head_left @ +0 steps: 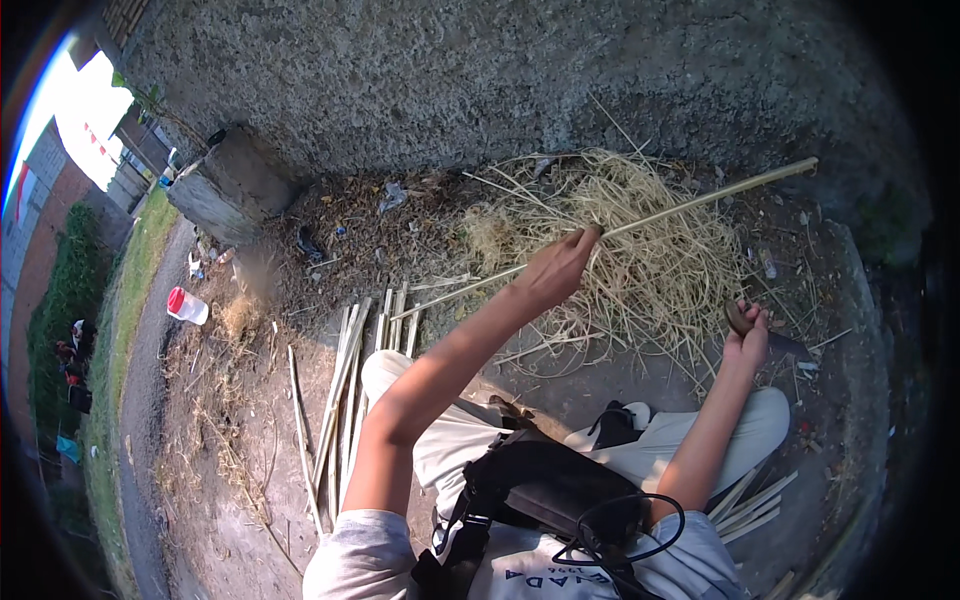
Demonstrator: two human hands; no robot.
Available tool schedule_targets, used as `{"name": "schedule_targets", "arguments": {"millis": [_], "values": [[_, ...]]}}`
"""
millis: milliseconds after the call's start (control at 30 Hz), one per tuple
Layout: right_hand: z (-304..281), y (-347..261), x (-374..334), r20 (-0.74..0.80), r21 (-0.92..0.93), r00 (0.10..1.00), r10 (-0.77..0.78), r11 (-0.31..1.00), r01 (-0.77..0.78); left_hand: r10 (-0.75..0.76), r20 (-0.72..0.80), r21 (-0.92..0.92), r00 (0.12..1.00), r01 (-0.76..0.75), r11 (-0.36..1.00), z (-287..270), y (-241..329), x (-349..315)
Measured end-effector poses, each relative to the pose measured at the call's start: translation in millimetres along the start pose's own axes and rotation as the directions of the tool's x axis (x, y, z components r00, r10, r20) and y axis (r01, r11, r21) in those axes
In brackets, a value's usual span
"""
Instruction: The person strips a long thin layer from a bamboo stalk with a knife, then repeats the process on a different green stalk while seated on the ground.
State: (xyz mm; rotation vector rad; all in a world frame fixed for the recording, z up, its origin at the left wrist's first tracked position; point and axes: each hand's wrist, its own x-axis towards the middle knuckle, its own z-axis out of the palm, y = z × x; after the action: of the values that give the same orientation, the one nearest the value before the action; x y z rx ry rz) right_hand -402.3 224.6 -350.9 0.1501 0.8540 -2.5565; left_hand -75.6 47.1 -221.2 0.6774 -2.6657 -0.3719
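My left hand [562,266] is closed around a long, thin bamboo strip [720,194]. The strip slants from low left, past my left forearm, up to the right, its far end near the wall. Lower on the right, my right hand [750,338] is a fist around the brown handle of what looks like a knife; its greyish blade [790,347] shows dimly beside the hand. A gap separates the knife from the strip. Beneath and beyond both hands spreads a heap of pale, curly bamboo shavings [650,270].
Split bamboo strips [338,390] lie left of my knee, and more strips [750,508] at the lower right. A rough grey wall [480,80] rises behind the heap. At left are a concrete block [235,185] and a clear container with a red lid [187,306].
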Motion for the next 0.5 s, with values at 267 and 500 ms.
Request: {"name": "schedule_targets", "arguments": {"millis": [267, 500], "values": [[73.8, 40.2, -92.4, 0.024, -0.338, 0.991, 0.132, 0.934, -0.116, -0.228, -0.363, -0.549, 0.903, -0.009, 0.836, -79.1, -90.0, -66.3], [78.9, 89.2, -126.8, 0.129, -0.703, 0.951, 0.281, 0.703, -0.112, -0.266, -0.430, -0.676, 0.863, -0.112, 0.728, -77.2, -106.2, -100.1]]}}
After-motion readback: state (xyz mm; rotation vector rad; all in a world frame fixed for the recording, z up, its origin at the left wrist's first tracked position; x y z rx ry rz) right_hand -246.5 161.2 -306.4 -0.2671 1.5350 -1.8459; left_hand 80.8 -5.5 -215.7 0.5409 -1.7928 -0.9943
